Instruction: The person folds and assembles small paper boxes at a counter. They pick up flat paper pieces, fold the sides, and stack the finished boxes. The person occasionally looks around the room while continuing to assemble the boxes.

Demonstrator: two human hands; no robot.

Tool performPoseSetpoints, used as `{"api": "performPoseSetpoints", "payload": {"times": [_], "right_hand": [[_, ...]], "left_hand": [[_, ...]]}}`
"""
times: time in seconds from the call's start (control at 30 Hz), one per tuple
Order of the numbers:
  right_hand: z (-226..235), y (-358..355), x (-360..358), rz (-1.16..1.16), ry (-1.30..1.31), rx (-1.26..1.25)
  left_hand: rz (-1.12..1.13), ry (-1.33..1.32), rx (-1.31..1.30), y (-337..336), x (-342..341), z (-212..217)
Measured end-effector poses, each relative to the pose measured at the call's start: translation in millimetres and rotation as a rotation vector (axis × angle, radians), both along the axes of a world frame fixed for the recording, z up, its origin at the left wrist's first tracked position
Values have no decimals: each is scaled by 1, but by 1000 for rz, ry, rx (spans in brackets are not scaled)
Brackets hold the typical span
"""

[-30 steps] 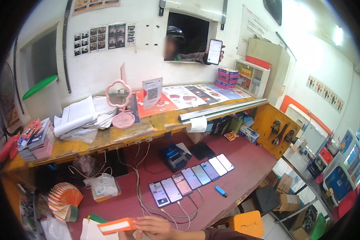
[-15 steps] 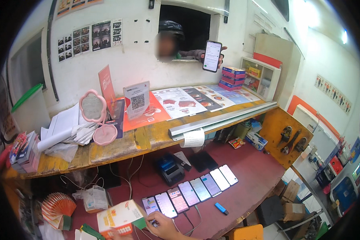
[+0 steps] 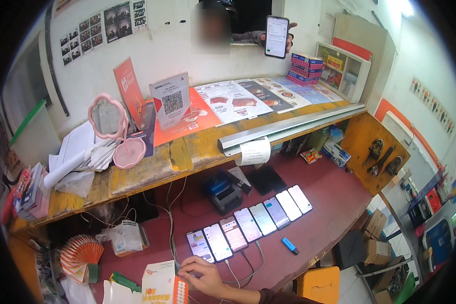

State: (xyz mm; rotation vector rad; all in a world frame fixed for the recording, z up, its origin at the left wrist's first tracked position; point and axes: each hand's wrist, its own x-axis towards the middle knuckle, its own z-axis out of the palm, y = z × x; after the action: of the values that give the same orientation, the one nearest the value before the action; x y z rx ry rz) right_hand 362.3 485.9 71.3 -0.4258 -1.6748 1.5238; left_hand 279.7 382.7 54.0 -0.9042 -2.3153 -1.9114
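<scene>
A white and orange printed cardboard food box [image 3: 158, 285] stands at the lower edge. My right hand [image 3: 203, 273] is next to its right side, fingers closed as in a pinch; what is between them, if anything, I cannot make out. My left hand does not show. Several phones with lit screens [image 3: 247, 224] lie in a slanting row on the dark red desk [image 3: 319, 223] beyond my right hand. Charging cables [image 3: 240, 271] run from some of them toward it. Left of the box is a fan of orange and white folded cartons [image 3: 81, 258].
A card terminal [image 3: 224, 195] stands behind the phones; a blue highlighter [image 3: 290, 245] lies to their right. Above the desk, a worn wooden counter [image 3: 177, 152] bears a pink mirror [image 3: 109, 116] and signs. Through the wall opening, another person's hand [image 3: 290, 38] holds up a phone [image 3: 276, 36].
The view has shifted, so the counter and phones sit differently in the picture. The box has turned, its orange scalloped side now facing my right hand. My left hand has left the view.
</scene>
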Motion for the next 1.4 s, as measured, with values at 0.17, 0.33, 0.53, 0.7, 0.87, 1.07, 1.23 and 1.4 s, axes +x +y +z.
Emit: {"api": "performPoseSetpoints", "payload": {"times": [0.17, 0.33, 0.53, 0.7, 0.87, 1.07, 1.23, 1.4], "right_hand": [[2, -2, 2, 39, 132, 9], [6, -3, 16, 146, -8, 301], [20, -6, 8, 28, -155, 882], [42, 133, 18, -515, 72, 693], [72, 258, 47, -800, 119, 8], [126, 297, 54, -359, 426, 129], [174, 358, 28, -443, 360, 236], [199, 401, -4, -348, 392, 160]], "left_hand": [[6, -26, 40, 3, 11, 4], [10, -75, 101, 6, 20, 1], [61, -265, 288, 12, 22, 4], [123, -418, 462, -6, -24, 18], [187, -380, 411, -38, -42, 10], [228, -540, 335, -49, -45, 21], [281, -329, -233, -68, -45, 45], [345, 378, -17, -76, -70, 34]]}}
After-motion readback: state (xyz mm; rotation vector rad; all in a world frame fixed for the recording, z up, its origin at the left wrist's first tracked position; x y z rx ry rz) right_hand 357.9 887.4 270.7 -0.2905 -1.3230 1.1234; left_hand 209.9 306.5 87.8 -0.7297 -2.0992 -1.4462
